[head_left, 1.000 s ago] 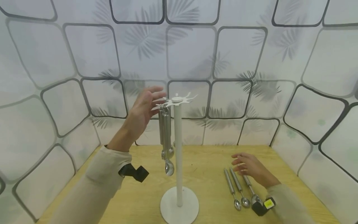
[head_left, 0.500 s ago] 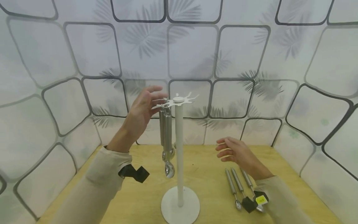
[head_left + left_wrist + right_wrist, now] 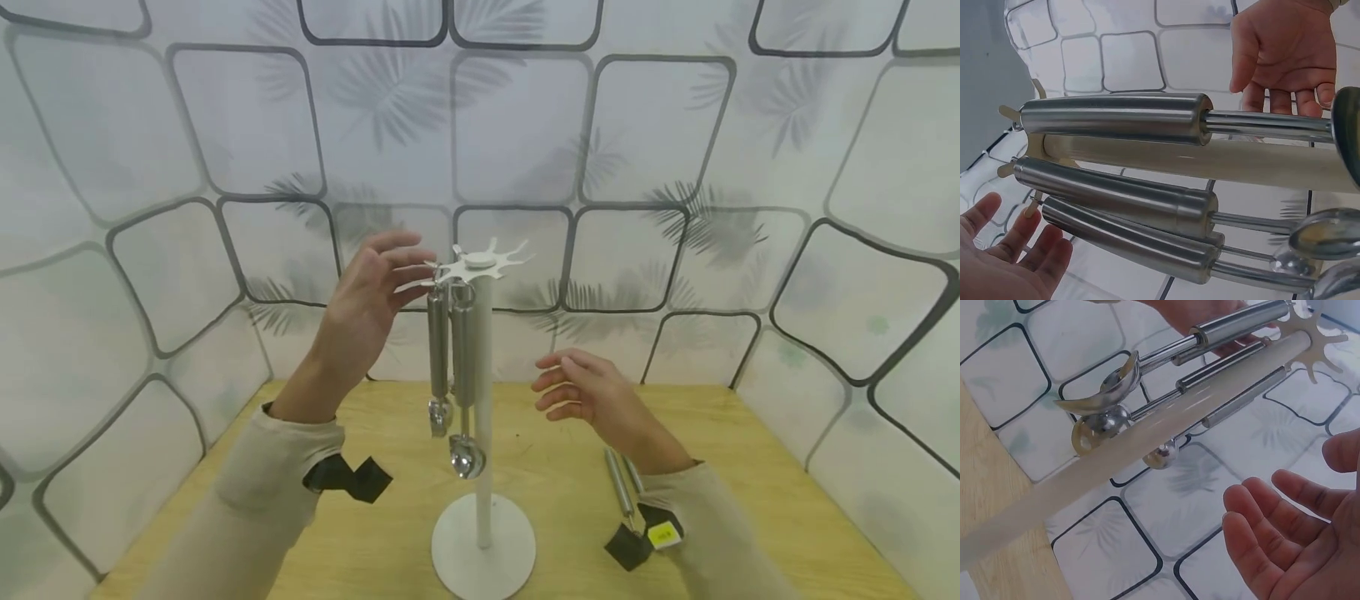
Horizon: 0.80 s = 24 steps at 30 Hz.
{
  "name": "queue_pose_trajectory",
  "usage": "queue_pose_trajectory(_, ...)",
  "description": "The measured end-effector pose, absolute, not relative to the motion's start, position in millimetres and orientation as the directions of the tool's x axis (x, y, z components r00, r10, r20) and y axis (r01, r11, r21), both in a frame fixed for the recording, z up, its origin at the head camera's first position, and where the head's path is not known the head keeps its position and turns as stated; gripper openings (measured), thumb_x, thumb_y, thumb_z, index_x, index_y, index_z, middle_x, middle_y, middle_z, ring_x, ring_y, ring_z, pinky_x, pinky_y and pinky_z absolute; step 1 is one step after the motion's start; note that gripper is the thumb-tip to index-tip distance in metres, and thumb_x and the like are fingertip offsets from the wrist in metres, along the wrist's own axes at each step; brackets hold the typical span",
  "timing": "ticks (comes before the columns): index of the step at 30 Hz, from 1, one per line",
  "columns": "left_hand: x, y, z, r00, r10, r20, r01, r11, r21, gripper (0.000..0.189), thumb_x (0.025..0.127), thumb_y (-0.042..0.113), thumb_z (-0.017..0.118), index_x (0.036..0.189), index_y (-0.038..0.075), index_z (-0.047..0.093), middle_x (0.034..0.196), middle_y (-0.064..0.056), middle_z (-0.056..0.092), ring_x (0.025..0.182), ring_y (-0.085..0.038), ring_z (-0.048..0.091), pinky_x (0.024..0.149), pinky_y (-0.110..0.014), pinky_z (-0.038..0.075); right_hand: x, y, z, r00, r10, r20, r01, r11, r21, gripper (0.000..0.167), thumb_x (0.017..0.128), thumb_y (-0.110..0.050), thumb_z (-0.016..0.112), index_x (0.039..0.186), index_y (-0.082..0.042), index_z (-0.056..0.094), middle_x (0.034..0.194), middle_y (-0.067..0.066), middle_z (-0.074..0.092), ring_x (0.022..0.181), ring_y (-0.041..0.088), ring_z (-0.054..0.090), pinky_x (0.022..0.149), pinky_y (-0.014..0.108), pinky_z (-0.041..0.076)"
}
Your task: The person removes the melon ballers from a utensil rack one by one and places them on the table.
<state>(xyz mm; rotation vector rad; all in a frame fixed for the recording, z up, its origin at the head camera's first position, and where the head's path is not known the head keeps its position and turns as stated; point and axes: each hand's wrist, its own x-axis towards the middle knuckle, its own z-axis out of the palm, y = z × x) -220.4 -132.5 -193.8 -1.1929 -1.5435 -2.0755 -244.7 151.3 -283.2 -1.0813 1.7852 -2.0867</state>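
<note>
A white stand with a star-shaped hook top [image 3: 480,263] rises from a round base [image 3: 483,571]. Several steel-handled scoops [image 3: 464,358] hang from its hooks on the left side. My left hand [image 3: 363,304] is raised at the hook top, fingers extended; in the left wrist view its fingertips [image 3: 1030,212] touch a hook's tip. To the right of the pole, my right hand [image 3: 588,400] hovers in the air with relaxed, spread fingers and nothing in it. In the right wrist view the palm [image 3: 1300,550] faces the stand, apart from the hanging scoops [image 3: 1235,325].
Steel-handled scoops [image 3: 618,483] lie on the wooden table [image 3: 390,533] at the right, partly hidden beneath my right forearm. Patterned cloth walls [image 3: 517,133] enclose the table at the back and both sides.
My right hand has moved up and left, away from the scoops on the table. The hook top has turned, shifting the hanging scoops slightly right and spreading them. My left hand has barely moved.
</note>
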Motion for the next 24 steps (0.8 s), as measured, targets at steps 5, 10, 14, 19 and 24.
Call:
queue_pose_trajectory(5,-215.5,-135.1,-194.5,-0.599,0.23,0.767,0.661,-0.398,0.636,0.044,0.1,0.042,0.049,0.127,0.006,0.05,0.118,-0.009,0.059,0.111,-0.024,0.053,0.1,-0.037,0.04,-241.6,137.5,-279.8,-0.694,-0.583,0.422,-0.309,-0.288,-0.906,0.023,0.106,-0.021,0.041,0.11,-0.014,0.063,0.099,0.002,0.068,0.086,0.015,0.068,0.076,0.029,0.056)
queue_pose_trajectory(10,-207.9,-136.6,-193.7,-0.567,0.246,0.786,0.675,-0.408,0.615,0.039,0.102,0.036,0.046,0.127,0.007,0.052,0.121,-0.011,0.057,0.114,-0.025,0.051,0.101,-0.036,0.04,-234.9,125.3,-273.9,-0.677,-0.592,0.437,-0.324,-0.294,-0.899,0.021,0.105,-0.022,0.044,0.112,-0.012,0.061,0.099,0.004,0.066,0.086,0.016,0.067,0.076,0.03,0.056)
queue_pose_trajectory(14,-203.1,-137.8,-193.4,-0.535,0.268,0.801,0.684,-0.42,0.597,0.037,0.103,0.035,0.044,0.128,0.008,0.052,0.123,-0.01,0.056,0.115,-0.025,0.051,0.102,-0.037,0.039,-229.6,118.5,-268.4,-0.676,-0.597,0.432,-0.356,-0.249,-0.901,0.02,0.105,-0.021,0.044,0.113,-0.011,0.06,0.1,0.005,0.065,0.087,0.017,0.067,0.077,0.031,0.056)
queue_pose_trajectory(19,-200.0,-139.2,-194.9,-0.496,0.299,0.815,0.694,-0.428,0.58,0.038,0.103,0.037,0.044,0.13,0.011,0.051,0.125,-0.009,0.056,0.118,-0.025,0.049,0.103,-0.038,0.037,-225.5,113.0,-262.7,-0.681,-0.601,0.42,-0.373,-0.209,-0.904,0.026,0.104,-0.019,0.043,0.114,0.001,0.055,0.101,0.008,0.064,0.087,0.019,0.066,0.078,0.032,0.056)
queue_pose_trajectory(24,-197.2,-138.3,-198.1,-0.468,0.323,0.823,0.701,-0.431,0.568,0.038,0.103,0.037,0.043,0.13,0.012,0.05,0.127,-0.008,0.056,0.121,-0.025,0.048,0.105,-0.039,0.036,-224.0,111.3,-262.1,-0.664,-0.612,0.429,-0.37,-0.23,-0.9,0.024,0.104,-0.023,0.046,0.114,-0.003,0.056,0.099,0.005,0.066,0.087,0.017,0.065,0.077,0.032,0.056)
